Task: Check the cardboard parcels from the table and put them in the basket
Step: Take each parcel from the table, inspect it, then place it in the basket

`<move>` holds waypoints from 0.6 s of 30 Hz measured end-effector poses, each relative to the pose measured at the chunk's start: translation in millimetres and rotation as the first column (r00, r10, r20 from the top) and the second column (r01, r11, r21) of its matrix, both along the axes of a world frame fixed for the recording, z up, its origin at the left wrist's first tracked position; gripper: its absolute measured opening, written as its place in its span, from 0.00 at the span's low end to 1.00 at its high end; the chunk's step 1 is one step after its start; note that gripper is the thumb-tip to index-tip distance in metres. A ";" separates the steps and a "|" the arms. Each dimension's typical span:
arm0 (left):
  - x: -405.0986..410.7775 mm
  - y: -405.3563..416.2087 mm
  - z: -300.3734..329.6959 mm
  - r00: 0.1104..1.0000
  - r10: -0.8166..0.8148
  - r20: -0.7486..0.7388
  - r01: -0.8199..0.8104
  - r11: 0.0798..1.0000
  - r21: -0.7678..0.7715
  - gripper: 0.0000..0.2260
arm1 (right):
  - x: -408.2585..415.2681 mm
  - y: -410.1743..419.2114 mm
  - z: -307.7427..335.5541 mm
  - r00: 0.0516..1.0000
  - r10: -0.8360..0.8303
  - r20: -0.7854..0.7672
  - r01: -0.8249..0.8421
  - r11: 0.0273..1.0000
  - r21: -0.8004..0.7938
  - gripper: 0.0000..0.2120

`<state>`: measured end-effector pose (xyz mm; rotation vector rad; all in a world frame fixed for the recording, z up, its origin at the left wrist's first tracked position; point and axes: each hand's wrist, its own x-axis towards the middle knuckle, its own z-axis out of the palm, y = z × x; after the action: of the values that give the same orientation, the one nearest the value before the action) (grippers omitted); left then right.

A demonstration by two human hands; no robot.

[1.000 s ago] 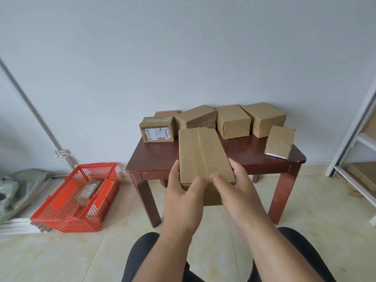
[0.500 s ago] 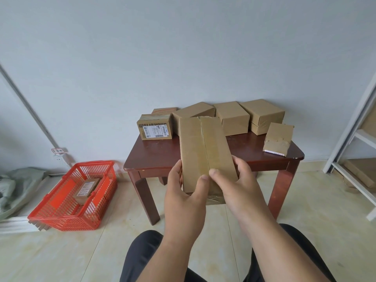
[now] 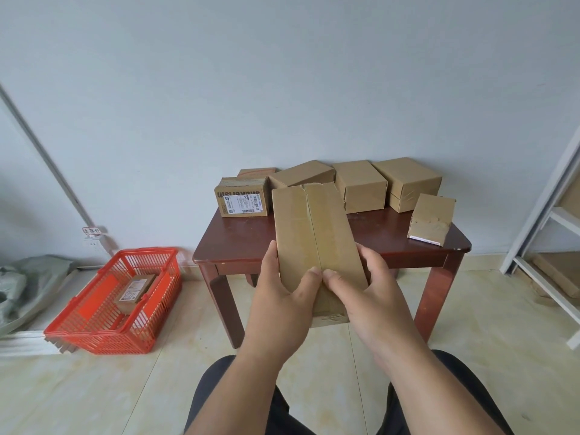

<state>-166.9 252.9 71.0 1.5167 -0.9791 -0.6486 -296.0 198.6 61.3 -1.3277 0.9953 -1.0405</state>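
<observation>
Left hand (image 3: 284,304) and right hand (image 3: 365,295) grip long flat brown cardboard parcel (image 3: 314,237) by near end, thumbs pressed on taped centre seam, fingers curled round sides. Parcel held tilted up above near edge of dark red wooden table (image 3: 248,243). Far left on floor: orange plastic basket (image 3: 103,334), one labelled parcel inside.

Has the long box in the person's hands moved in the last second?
Yes. The long box has tipped up: its far end now overlaps the parcels at the back of the table, where earlier it lay lower over the tabletop.
</observation>
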 end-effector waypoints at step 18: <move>0.8 4.9 8.0 1.000 -0.014 0.007 0.014 1.000 -0.004 0.17 | -2.3 -1.1 2.3 1.000 0.008 -0.012 -0.007 0.999 0.050 0.18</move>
<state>-166.1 257.8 79.0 1.5105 -0.9967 -0.6515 -298.3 197.5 63.7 -1.2969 1.0186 -0.9970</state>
